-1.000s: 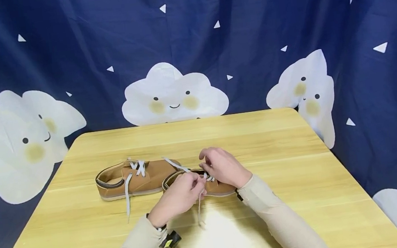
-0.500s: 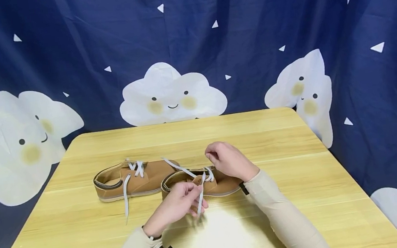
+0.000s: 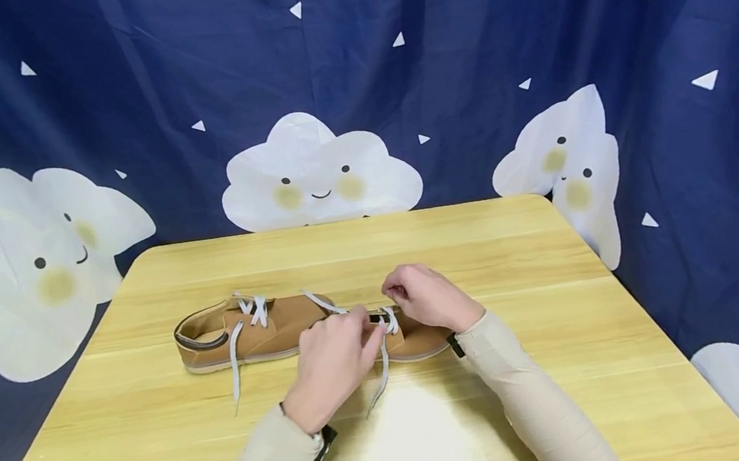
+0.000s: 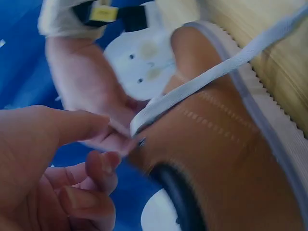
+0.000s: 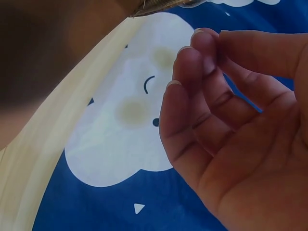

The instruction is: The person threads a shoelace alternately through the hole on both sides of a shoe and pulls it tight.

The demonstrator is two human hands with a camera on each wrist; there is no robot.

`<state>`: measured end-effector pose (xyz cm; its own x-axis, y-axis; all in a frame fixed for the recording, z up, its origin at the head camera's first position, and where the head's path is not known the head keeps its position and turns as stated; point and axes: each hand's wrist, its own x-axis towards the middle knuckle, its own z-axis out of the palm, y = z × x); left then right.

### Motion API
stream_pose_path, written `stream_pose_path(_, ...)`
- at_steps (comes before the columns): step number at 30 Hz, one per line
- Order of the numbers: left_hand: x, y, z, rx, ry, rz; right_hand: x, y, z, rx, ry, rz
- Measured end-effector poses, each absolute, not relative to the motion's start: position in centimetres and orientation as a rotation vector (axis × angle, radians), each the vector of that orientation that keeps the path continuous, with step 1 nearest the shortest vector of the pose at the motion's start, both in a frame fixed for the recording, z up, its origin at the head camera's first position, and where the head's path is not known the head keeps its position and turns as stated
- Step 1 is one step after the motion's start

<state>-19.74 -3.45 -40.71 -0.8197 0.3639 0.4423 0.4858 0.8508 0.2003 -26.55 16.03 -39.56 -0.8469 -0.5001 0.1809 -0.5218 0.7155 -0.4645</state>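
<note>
A brown lace-up shoe (image 3: 416,343) lies in front, its toe to the right and its heel end hidden behind my left hand (image 3: 332,362). That hand is over the shoe's opening, its fingers loosely bent around nothing in the left wrist view. From the eyelet a pale shoelace (image 4: 202,79) crosses the shoe's side and hangs to the table. Above the toe end, my right hand (image 3: 429,298) has its thumb near the index fingertip; nothing shows between the fingers (image 5: 185,67) in the right wrist view. A matching shoe (image 3: 293,318) stands behind to the left.
The wooden table (image 3: 535,395) carries both shoes. The far shoe's loose lace (image 3: 236,362) trails toward me, and another lace end (image 3: 323,301) lies across its toe. A blue curtain (image 3: 348,56) with cloud prints hangs around the table.
My left hand has let go of the shoelace and risen to the shoe's opening; the lace hangs free. My right hand lifted from the lacing toward the upper right and has since stayed there.
</note>
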Motion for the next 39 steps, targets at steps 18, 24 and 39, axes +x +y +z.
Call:
stream_pose_path(18, -20.1, -3.6, -40.6, -0.538, -2.858, -0.754, -26.7, 15.8, -39.5, 0.972, -2.903, 0.765)
stream_pose_path(24, -20.4, -4.1, -40.6, -0.59, -2.888, -1.03, -26.7, 15.7, -39.7, 1.009, -2.92, 0.8)
stream_pose_path(39, -20.4, -3.9, -40.6, -0.636, -2.715, -0.858, -26.6, 15.5, -39.5, 0.935, -2.98, 0.822)
